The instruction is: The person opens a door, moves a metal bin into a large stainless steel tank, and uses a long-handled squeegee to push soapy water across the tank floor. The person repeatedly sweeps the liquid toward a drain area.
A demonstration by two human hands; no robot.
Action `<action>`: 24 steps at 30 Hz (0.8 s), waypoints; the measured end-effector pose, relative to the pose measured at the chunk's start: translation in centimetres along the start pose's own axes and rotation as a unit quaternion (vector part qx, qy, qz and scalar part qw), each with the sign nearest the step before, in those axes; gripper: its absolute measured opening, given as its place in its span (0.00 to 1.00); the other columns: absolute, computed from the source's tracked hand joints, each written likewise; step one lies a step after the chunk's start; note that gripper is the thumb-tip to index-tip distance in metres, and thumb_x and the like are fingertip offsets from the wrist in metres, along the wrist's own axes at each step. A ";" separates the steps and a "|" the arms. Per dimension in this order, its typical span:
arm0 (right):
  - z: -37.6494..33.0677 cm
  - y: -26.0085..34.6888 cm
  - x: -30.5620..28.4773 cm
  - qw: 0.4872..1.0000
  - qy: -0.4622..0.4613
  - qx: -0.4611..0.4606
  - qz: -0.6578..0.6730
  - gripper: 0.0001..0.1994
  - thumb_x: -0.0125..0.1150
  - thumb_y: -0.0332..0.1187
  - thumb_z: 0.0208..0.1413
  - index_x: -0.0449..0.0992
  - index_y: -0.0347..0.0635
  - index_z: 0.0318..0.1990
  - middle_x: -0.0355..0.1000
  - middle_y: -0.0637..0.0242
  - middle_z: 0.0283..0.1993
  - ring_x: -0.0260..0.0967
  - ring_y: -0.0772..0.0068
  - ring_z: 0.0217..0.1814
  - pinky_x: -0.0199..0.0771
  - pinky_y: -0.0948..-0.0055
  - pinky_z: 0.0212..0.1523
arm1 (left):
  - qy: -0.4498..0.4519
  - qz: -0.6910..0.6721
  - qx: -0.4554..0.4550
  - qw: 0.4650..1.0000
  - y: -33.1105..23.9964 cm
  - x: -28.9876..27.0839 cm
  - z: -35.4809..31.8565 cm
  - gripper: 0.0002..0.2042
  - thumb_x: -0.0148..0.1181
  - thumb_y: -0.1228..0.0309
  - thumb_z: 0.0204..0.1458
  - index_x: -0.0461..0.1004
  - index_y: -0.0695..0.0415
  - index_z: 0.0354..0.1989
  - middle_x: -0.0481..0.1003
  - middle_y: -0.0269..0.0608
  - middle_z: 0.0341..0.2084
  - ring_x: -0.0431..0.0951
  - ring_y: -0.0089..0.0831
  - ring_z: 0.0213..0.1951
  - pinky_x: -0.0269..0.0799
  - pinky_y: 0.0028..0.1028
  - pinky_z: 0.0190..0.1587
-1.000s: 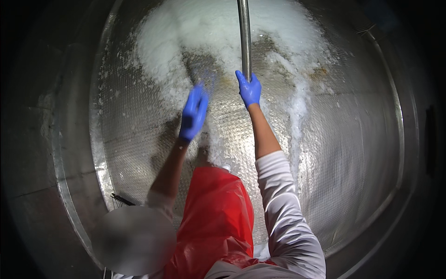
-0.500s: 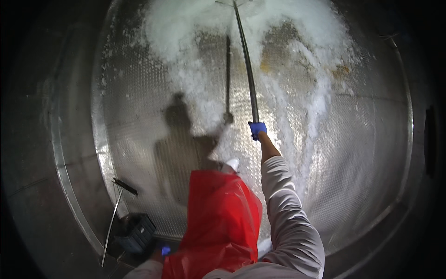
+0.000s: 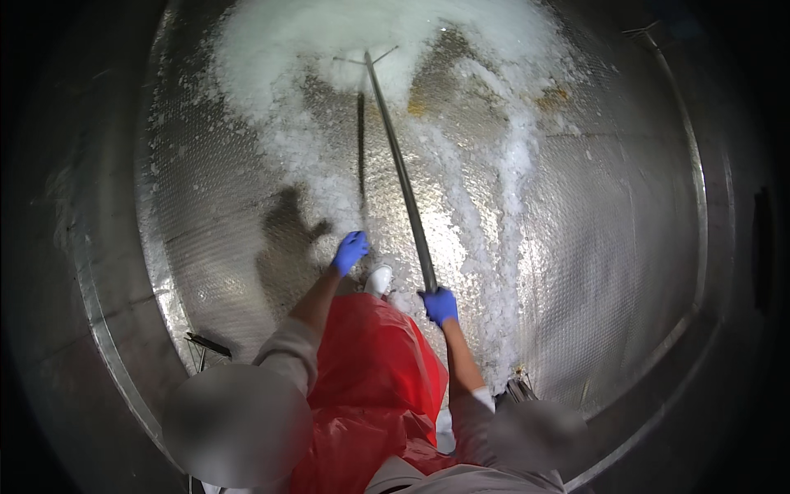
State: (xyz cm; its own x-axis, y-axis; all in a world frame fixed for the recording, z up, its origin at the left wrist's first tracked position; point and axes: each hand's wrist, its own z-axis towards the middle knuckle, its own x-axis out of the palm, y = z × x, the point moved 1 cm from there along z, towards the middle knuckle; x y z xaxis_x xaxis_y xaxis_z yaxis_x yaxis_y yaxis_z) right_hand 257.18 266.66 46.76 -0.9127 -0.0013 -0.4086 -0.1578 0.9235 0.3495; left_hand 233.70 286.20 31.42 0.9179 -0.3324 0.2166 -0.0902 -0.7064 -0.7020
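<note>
Right hand (image 3: pixel 440 305) grip clamped on metal pole (image 3: pixel 401 173), left hand (image 3: pixel 350 251) now back in view, grip apart, free of it.

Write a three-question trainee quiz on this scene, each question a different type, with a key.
1. True or false: the right hand grips the long metal pole.
2. Which does the left hand hold? A) the pole B) nothing C) a bucket
3. Fill in: the pole's far end sits in the white ____ material piled on the perforated metal floor.

Key: 1 true; 2 B; 3 granular. The person wears blue gloves and a red apron.
</note>
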 end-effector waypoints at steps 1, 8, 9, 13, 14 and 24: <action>-0.5 -6.3 2.0 0.996 -0.055 -0.063 -0.038 0.23 0.67 0.49 0.53 0.76 0.31 0.34 0.73 0.55 0.19 0.72 0.65 0.16 0.72 0.65 0.19 | 0.017 0.001 -0.103 0.995 -0.8 4.1 1.6 0.23 0.57 0.50 0.60 0.68 0.51 0.58 0.76 0.44 0.46 0.78 0.35 0.45 0.75 0.36 0.48; -23.0 -17.7 4.1 0.983 -0.032 0.158 -0.086 0.22 0.63 0.52 0.47 0.79 0.43 0.41 0.78 0.44 0.38 0.76 0.40 0.45 0.75 0.49 0.45 | -0.073 -0.169 -0.246 0.952 4.5 16.2 5.1 0.21 0.65 0.46 0.52 0.66 0.49 0.28 0.67 0.32 0.17 0.69 0.28 0.17 0.69 0.31 0.21; -23.9 -19.6 4.6 0.979 -0.041 0.167 -0.106 0.21 0.63 0.51 0.47 0.79 0.44 0.40 0.78 0.44 0.37 0.76 0.40 0.44 0.75 0.48 0.43 | -0.083 -0.143 -0.275 0.947 6.9 16.5 3.9 0.20 0.66 0.48 0.52 0.65 0.48 0.26 0.65 0.31 0.15 0.67 0.28 0.15 0.67 0.31 0.19; -29.1 -27.7 10.0 0.965 -0.062 0.209 -0.146 0.17 0.63 0.48 0.45 0.80 0.48 0.38 0.78 0.47 0.34 0.77 0.40 0.38 0.76 0.47 0.38 | -0.106 -0.133 -0.325 0.930 14.1 16.4 -4.1 0.16 0.65 0.57 0.53 0.64 0.49 0.25 0.61 0.31 0.12 0.62 0.27 0.11 0.62 0.32 0.15; -30.6 -29.3 11.5 0.963 -0.059 0.217 -0.150 0.17 0.63 0.47 0.44 0.80 0.49 0.38 0.78 0.47 0.34 0.77 0.40 0.36 0.76 0.46 0.36 | -0.116 -0.124 -0.329 0.929 14.0 16.3 -6.6 0.15 0.65 0.59 0.53 0.64 0.49 0.25 0.61 0.31 0.12 0.62 0.27 0.11 0.62 0.32 0.15; -18.0 -33.2 14.5 0.986 -0.139 -0.022 -0.088 0.16 0.61 0.50 0.49 0.75 0.47 0.33 0.75 0.47 0.28 0.74 0.38 0.31 0.72 0.44 0.31 | -0.105 -0.062 -0.043 0.992 -7.2 18.9 -11.5 0.09 0.62 0.64 0.56 0.69 0.53 0.29 0.67 0.31 0.13 0.66 0.24 0.12 0.63 0.26 0.15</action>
State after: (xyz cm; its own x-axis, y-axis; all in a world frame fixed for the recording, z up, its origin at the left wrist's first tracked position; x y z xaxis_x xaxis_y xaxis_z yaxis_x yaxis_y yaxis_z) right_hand 242.44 229.09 44.43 -0.7321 -0.0489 -0.6794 -0.3255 0.9013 0.2859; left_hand 247.25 277.83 48.39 0.9835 -0.1083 0.1449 0.0040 -0.7877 -0.6161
